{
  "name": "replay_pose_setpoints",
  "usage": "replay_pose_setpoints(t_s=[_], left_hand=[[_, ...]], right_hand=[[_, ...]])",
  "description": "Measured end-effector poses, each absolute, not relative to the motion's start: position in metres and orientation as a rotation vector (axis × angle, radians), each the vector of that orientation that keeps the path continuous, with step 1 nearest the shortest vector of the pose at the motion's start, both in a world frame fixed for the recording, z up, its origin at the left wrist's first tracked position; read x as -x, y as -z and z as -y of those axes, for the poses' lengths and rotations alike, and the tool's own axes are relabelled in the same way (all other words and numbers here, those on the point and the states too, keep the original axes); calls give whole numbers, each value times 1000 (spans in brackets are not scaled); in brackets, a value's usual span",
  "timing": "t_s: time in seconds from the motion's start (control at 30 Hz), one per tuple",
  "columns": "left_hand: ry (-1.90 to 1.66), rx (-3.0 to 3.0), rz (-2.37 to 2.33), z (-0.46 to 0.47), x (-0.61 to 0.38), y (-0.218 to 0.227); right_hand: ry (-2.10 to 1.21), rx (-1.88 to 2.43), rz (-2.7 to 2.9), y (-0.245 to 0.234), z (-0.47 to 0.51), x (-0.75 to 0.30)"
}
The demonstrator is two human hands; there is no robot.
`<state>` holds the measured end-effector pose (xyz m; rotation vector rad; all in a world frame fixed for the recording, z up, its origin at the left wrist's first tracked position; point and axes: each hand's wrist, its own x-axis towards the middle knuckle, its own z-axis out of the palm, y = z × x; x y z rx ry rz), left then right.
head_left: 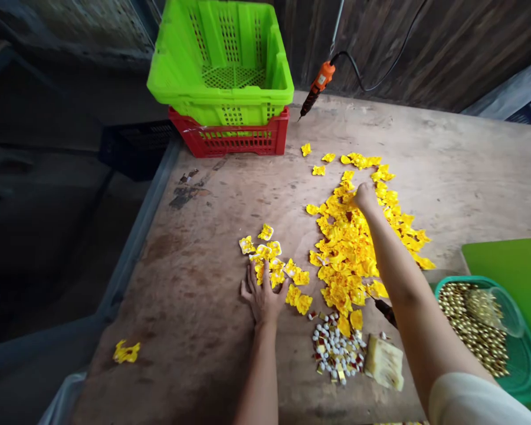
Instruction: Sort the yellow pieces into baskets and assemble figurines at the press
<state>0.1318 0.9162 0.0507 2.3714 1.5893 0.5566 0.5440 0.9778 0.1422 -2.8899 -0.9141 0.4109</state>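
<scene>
Beads: white and red bits (336,353) lie in a loose heap just right of the left wrist, with a pale block (384,361) beside them; a sleeve or forearm dragging back could scatter them.
Left hand: the left hand (262,292) lies flat and spread on the table (194,283), gripping nothing, its fingertips touching the small cluster of yellow pieces (272,260); a sideways slide would likely push that cluster into the big pile and mix the two.
Bowl: a green bowl of gold pieces (473,324) sits just right of the right elbow, a clear cup resting in it; an elbow swing could tip the cup.
Right hand: the right hand (365,198) reaches into the far part of the big yellow pile (358,248), fingers curled down among the pieces; whether it grips one cannot be told.
Forearm: lying over the pile, it may sweep pieces outward.
Tool: an orange tool (318,85) hangs beyond the right hand, near the stacked crates (223,77); reaching further risks knocking it.
</scene>
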Motion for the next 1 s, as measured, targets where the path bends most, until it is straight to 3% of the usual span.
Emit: replay_pose_setpoints(t_s=[0.47,0.77,0.93,1.0], left_hand=[[-559,-2357,-1592,-917,-133,-51],[-569,-2362,-1578,-916,-132,-50],[-558,-2345,-1576,-917,-129,-51],[-564,-2340,-1572,-917,-128,-51]], right_hand=[[-453,2938,973,-119,-944,-552],[-396,2989,1011,-177,-942,-510],[-928,2420,1415,-170,-955,-409],[-930,2275,1372,-158,-958,-401]])
